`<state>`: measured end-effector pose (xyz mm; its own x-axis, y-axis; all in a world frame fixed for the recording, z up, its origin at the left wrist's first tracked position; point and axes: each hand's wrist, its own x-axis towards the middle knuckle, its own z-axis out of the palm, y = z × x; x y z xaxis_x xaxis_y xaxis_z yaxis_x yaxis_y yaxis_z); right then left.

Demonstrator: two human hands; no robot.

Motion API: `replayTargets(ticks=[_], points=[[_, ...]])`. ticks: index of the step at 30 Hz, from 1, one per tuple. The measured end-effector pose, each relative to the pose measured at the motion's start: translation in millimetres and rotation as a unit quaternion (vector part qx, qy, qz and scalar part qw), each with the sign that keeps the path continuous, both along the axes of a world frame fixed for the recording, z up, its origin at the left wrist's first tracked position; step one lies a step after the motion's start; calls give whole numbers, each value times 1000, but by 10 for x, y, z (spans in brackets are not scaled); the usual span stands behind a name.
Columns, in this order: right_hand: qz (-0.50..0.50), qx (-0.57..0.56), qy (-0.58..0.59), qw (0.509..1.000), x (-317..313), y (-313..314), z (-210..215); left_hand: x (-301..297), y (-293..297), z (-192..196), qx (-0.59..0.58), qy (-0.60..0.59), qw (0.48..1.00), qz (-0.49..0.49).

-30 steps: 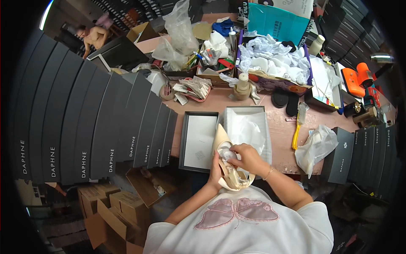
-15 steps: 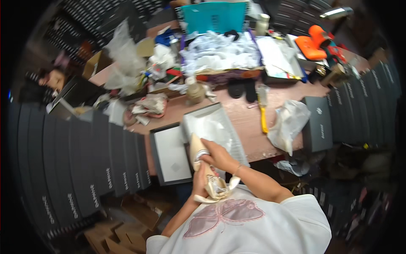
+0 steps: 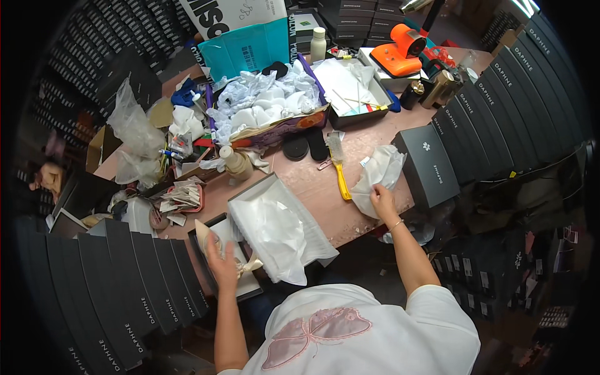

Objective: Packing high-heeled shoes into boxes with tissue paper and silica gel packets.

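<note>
On the left, my left hand is around the middle of a cream pointed shoe, over a dark box part with a pale inside. A satin ribbon shows beside my thumb; the hand hides much of the shoe. To the right, the fingers of my right hand pinch the lower edge of crumpled white wrapping paper on the table. Between my hands is an open shoe box, lined with white tissue.
A yellow-handled brush lies beside the paper. Behind it are a carton of crumpled paper, a tray of papers and an orange device. Stacks of dark shoe boxes flank the pink table, with another box at its right.
The shoe has gone from both hands in front of me to the left with my left hand. My right hand has left it and moved right to the white paper. The view has shifted.
</note>
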<state>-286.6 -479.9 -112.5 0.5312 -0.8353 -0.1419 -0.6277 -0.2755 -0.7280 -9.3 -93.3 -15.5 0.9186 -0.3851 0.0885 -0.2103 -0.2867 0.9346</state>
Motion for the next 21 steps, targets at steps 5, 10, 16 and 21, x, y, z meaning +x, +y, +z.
replayTargets(ticks=[5,10,16,21], points=[[-54,-177,14,983,283,504,-168,-1052,-858,68,18,32,966,-255],[-99,-51,-58,992,119,296,-331,-1306,-772,20,-24,196,943,-267],[-46,96,-259,960,397,1152,675,-1480,-1111,214,-91,237,949,-187],[174,86,-245,950,549,1628,1422,-1068,-1008,146,-200,434,875,-74]])
